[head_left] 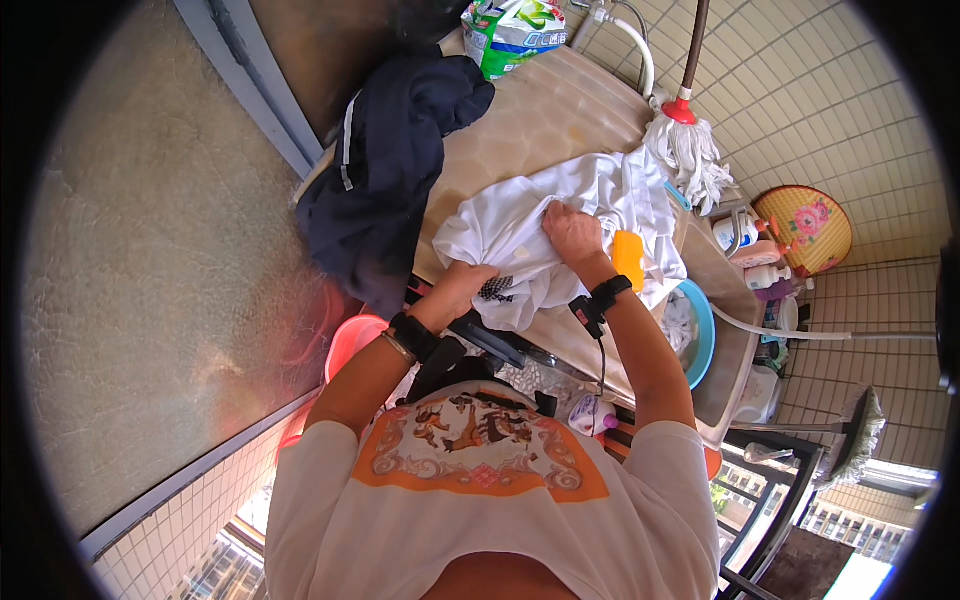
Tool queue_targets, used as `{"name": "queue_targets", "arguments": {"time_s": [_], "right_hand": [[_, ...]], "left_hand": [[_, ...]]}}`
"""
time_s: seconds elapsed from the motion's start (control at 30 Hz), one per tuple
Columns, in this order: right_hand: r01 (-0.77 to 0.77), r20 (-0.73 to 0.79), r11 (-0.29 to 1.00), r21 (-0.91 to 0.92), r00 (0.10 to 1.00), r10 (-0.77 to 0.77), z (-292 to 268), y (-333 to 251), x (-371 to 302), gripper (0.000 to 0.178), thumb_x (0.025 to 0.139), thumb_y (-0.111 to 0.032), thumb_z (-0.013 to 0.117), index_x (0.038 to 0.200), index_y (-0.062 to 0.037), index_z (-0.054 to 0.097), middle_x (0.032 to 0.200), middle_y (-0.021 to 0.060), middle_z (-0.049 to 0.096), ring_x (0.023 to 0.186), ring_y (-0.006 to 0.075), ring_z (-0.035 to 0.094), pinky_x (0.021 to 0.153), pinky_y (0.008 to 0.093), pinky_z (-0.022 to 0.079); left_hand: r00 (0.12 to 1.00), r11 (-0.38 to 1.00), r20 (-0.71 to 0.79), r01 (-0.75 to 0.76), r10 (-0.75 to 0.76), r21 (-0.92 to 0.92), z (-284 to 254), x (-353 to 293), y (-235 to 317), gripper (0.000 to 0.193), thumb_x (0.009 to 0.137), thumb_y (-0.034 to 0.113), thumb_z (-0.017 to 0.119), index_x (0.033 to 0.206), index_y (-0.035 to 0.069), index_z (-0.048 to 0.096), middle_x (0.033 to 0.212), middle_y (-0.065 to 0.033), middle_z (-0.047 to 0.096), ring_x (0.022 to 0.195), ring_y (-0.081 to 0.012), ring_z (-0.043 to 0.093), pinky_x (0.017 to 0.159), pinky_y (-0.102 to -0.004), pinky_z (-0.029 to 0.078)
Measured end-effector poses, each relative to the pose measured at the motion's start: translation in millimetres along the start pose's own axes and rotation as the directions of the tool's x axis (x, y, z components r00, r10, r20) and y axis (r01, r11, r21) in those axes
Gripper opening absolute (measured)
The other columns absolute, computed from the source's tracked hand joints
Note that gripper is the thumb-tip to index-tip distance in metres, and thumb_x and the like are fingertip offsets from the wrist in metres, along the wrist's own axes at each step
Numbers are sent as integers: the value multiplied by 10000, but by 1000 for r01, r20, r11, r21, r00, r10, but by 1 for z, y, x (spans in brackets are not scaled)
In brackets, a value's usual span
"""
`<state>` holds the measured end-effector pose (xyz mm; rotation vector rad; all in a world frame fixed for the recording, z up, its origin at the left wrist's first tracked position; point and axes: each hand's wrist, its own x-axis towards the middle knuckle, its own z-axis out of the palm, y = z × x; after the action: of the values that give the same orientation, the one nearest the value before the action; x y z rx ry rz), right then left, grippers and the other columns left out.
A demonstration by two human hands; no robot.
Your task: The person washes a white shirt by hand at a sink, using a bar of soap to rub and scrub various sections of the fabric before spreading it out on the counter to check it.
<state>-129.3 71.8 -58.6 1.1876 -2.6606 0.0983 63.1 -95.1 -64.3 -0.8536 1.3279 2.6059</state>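
Observation:
A wet-looking white garment [530, 220] lies bunched across the brown stone washing counter [520, 125]. My left hand [468, 288] is closed on its near left edge, beside a small black-and-white patterned patch. Farther right, my right hand [575, 235] makes a fist around the cloth at its middle; the fingertips are hidden. An orange block that looks like a bar of soap [628, 260] rests on the garment just right of my right wrist. Both wrists wear black straps.
A dark jacket [390, 160] drapes over the counter's left end. Behind stand a green-and-white bag [510, 35] and a mop [690, 150]. On the right are a blue basin [705, 335] with white cloth and several bottles [760, 250]. A pink bucket [350, 340] sits low left.

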Motion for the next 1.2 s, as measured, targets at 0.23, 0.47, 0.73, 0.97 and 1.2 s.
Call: {"name": "queue_targets", "arguments": {"time_s": [0.23, 0.47, 0.73, 0.97, 1.2], "right_hand": [[-64, 23, 807, 587, 998, 62, -68, -52, 0, 232, 988, -221, 611, 919, -3, 650, 787, 256, 682, 740, 472, 672, 646, 533, 532], [117, -57, 928, 353, 993, -104, -22, -82, -28, 181, 962, -219, 637, 890, -58, 599, 746, 149, 685, 677, 365, 710, 610, 475, 574], [1, 40, 997, -77, 999, 2, -11, -21, -3, 229, 995, -267, 575, 929, -62, 654, 835, 139, 738, 776, 306, 757, 630, 448, 602], [-194, 11, 815, 546, 974, 225, -51, -15, 6, 307, 991, -273, 611, 876, 9, 649, 798, 271, 686, 764, 470, 679, 693, 522, 552], [126, -138, 813, 569, 989, -57, -27, -98, -34, 180, 928, -103, 630, 1089, -39, 579, 993, 225, 680, 792, 467, 677, 690, 532, 552]], "left_hand": [[999, 1000, 47, -1, 2, -14, -10, 1, 1, 241, 931, 44, 701, 1128, -94, 685, 1019, -151, 737, 880, -237, 739, 752, -388, 619], [997, 1000, 72, 16, -17, 16, 2, -13, 15, 205, 946, 62, 695, 1077, -95, 706, 977, -129, 745, 844, -215, 730, 702, -356, 591], [1000, 998, 23, -11, 13, -66, -3, -14, 0, 296, 944, 44, 694, 1185, -124, 656, 1045, -157, 740, 881, -249, 739, 759, -386, 611], [998, 998, 52, 20, -17, -61, -8, -10, 4, 241, 938, 43, 707, 1120, -114, 689, 1016, -149, 744, 891, -247, 742, 772, -381, 615], [993, 996, 93, 79, -76, -29, 2, -26, 25, 214, 953, 67, 691, 1089, -96, 714, 989, -138, 753, 856, -222, 746, 754, -348, 613]]}}
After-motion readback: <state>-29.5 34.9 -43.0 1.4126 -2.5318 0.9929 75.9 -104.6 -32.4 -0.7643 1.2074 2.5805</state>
